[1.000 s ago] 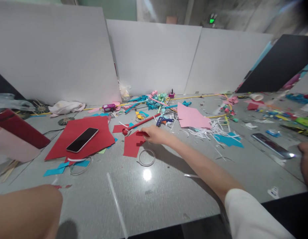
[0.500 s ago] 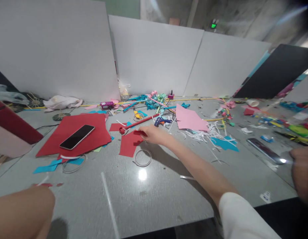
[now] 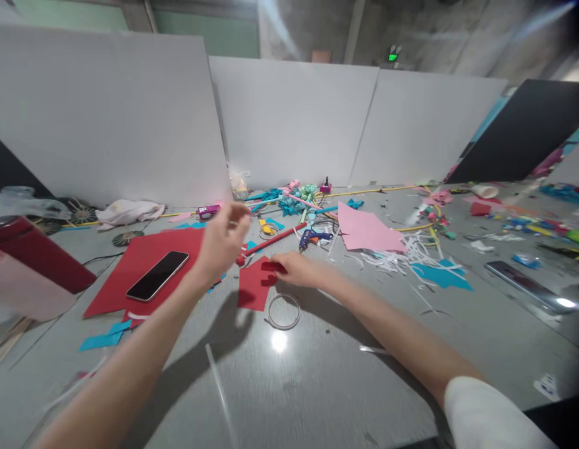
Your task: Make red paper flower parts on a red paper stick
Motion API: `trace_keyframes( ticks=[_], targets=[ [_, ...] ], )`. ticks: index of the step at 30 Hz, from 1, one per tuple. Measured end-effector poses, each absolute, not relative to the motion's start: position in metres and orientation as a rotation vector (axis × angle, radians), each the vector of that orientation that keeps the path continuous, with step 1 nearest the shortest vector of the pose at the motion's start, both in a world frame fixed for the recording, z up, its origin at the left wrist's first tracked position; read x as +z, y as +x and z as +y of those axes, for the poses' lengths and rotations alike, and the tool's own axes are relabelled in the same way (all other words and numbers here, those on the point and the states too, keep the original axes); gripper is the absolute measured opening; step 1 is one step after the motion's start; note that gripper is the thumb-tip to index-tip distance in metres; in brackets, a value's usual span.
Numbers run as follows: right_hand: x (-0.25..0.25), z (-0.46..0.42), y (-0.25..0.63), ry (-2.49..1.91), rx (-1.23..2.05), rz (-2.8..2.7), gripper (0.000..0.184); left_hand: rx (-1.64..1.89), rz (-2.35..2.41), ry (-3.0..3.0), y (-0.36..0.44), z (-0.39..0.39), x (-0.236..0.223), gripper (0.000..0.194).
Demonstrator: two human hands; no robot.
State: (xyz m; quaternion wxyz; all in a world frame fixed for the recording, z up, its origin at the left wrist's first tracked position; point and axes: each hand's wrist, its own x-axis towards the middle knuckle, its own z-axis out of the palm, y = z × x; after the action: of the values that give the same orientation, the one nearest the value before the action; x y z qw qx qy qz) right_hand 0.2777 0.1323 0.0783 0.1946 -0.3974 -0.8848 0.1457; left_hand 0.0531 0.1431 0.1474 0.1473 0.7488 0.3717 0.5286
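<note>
My right hand is closed, with a small piece of red paper between its fingertips. Beneath it, a larger cut sheet of red paper lies on the grey table. My left hand hovers to the left of that sheet, fingers loosely curled and apart, with nothing visible in them. Just behind both hands lies a red paper-wrapped stick. A blue glue gun rests behind my right hand. Close in front of the red sheet is a coil of thin wire.
A black-screened phone lies on large red sheets at left, near a red bottle. Pink paper, white paper strips and blue paper lie to the right. Paper flowers stand before white panels.
My left hand has come up from the lower left to beside the red sheet. My right hand stays at the sheet with the small red piece. The view has shifted slightly.
</note>
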Motion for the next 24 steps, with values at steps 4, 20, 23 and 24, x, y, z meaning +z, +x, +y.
trace_keyframes(
  ticks=[4,20,23,24],
  targets=[
    [0.072,0.134,0.276,-1.118,0.503,-2.448,0.023,0.985,0.949,2.150,0.056,0.147,0.090,0.031],
    [0.042,0.137,0.270,-1.030,0.685,-2.195,0.053,0.937,0.866,1.897,0.048,0.147,0.020,0.033],
    [0.033,0.136,0.272,-1.044,0.575,-2.214,0.062,0.991,0.855,1.914,0.049,0.143,0.023,0.053],
    [0.029,0.136,0.272,-1.026,0.532,-2.226,0.065,1.003,0.858,1.932,0.049,0.142,0.023,0.055]
  ],
)
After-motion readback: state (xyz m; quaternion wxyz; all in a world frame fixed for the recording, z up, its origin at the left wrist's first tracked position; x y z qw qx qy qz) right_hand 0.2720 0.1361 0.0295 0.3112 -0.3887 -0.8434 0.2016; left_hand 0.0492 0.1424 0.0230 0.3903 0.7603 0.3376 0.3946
